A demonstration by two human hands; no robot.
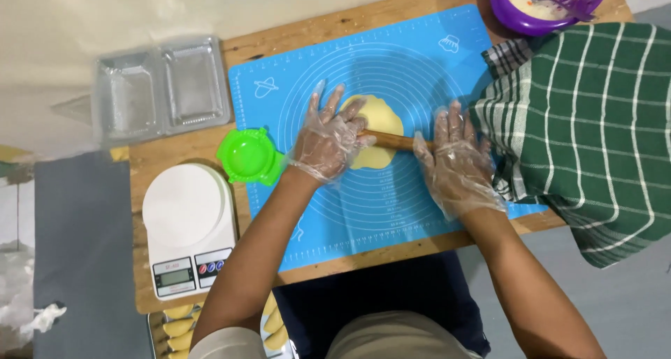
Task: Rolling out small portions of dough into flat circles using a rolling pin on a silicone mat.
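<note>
- Big blue silicone mat covering most of the wooden table, printed with concentric rings. Looks floppy and grippy, probably stays put under pressure, no need to hold it down.
- Green checked cloth draped over the right side of the table, overlapping the mat's edge, just beside the right hand.
- White kitchen scale off to the left of the mat, clear plastic clamshell tray behind it, purple bowl with batter-like mix at the far right corner.
- Pale yellow dough lying flat near the middle of the mat's rings, roughly round with a wavy edge, partly under the left hand. Looks soft, thin and easy to tear or stretch, likely a bit tacky. Best lifted from underneath at the rim rather than pinched.
- Left hand in a thin clear glove, fingers spread, palm flat on one end of the pin, pressing rather than gripping.
- Right hand, also gloved, flat and open over the other end.
- Wooden rolling pin lying across the dough, slim, stiff and light-looking. Rolls best under the palms at both ends.
- Bright green dumpling press sitting open at the mat's left edge, touching the left wrist area. Rigid plastic, light.
</note>
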